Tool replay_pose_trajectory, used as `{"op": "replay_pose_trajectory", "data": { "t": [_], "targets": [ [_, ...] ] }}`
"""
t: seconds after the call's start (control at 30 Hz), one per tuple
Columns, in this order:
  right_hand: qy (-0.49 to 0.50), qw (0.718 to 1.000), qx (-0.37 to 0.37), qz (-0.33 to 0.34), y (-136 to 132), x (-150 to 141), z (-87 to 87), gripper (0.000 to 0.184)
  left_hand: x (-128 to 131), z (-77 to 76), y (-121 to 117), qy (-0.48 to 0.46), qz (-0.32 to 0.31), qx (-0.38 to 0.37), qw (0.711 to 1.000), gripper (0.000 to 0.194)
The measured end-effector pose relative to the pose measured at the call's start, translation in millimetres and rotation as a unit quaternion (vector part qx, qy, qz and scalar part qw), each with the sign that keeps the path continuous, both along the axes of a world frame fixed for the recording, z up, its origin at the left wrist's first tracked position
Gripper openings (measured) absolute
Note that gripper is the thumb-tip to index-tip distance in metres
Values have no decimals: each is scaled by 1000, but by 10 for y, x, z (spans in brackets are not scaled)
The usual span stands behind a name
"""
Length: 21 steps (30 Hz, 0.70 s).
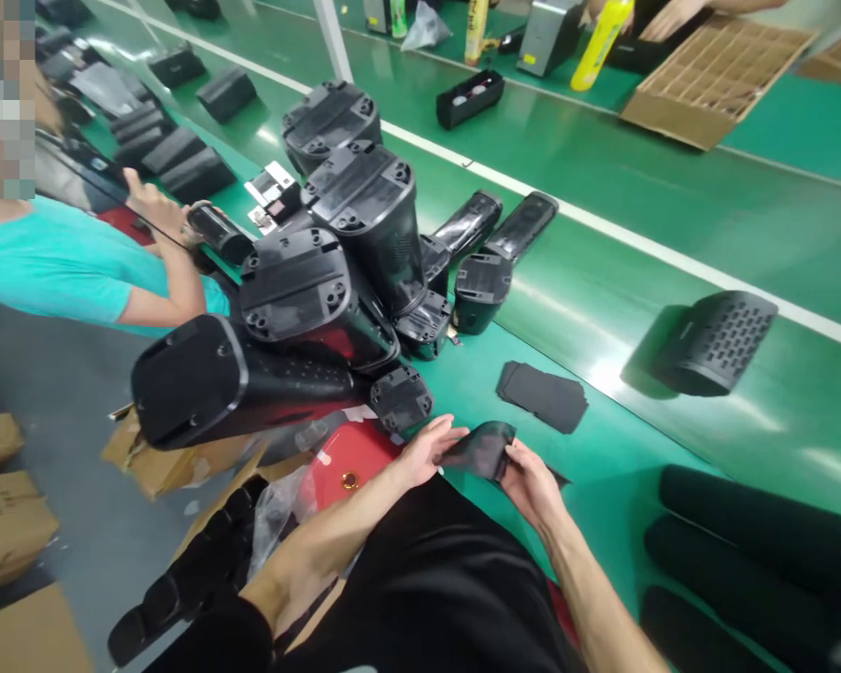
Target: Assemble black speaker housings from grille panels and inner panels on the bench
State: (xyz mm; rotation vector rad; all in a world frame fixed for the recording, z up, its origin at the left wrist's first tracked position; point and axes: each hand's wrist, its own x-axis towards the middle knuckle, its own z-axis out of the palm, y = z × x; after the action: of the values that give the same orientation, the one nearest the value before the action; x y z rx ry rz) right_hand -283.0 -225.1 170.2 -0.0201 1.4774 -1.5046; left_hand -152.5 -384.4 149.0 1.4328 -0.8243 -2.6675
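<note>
My left hand (426, 451) and my right hand (531, 482) both pinch a thin black flexible sheet (482, 450) between them, just above the near edge of the green conveyor belt (603, 271). A small stack of similar black sheets (543, 396) lies flat on the belt just beyond my hands. Several large black plastic housings (322, 299) are piled to the left, the nearest one (210, 379) lying on its side close to my left forearm.
A black perforated housing (715, 341) lies on the belt at right. Black foam rolls (743, 533) sit at lower right. A person in a teal shirt (63, 266) at left holds a black part. A cardboard divider tray (715, 75) and a yellow bottle (599, 42) are across the belt. Cardboard boxes (7, 523) stand on the floor.
</note>
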Motion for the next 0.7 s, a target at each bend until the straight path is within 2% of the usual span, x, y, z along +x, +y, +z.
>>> {"op": "replay_pose_trajectory", "data": {
  "t": [0.03,0.1,0.17,0.3,0.4,0.47,0.5,0.53,0.6,0.67,0.7],
  "targets": [
    [-35,999,0,-38,102,15,-7,32,-60,28,12,16,-23,9,1000,62],
    [-87,991,4,-106,272,42,-38,27,-171,67,50,27,-71,-22,997,59],
    [-118,982,11,-145,389,66,-70,28,-273,74,101,38,-102,-55,993,58],
    [-118,967,49,-219,502,99,-101,43,-466,35,187,71,-174,-132,973,50],
    [-76,953,80,-281,590,96,-66,51,-596,88,213,73,-247,-255,932,31],
    [-49,943,92,-317,676,87,17,53,-671,199,242,70,-265,-351,895,20],
    [-30,939,102,-327,718,85,80,52,-705,268,269,74,-274,-372,884,18],
    [2,939,119,-324,752,88,155,49,-736,337,308,87,-291,-359,883,20],
    [109,946,154,-265,781,111,318,40,-793,447,416,133,-342,-244,898,33],
    [218,953,148,-147,769,152,448,35,-843,489,543,163,-361,-130,909,54],
    [246,957,130,-88,762,174,484,35,-864,484,598,153,-350,-105,918,59]
  ]
}}
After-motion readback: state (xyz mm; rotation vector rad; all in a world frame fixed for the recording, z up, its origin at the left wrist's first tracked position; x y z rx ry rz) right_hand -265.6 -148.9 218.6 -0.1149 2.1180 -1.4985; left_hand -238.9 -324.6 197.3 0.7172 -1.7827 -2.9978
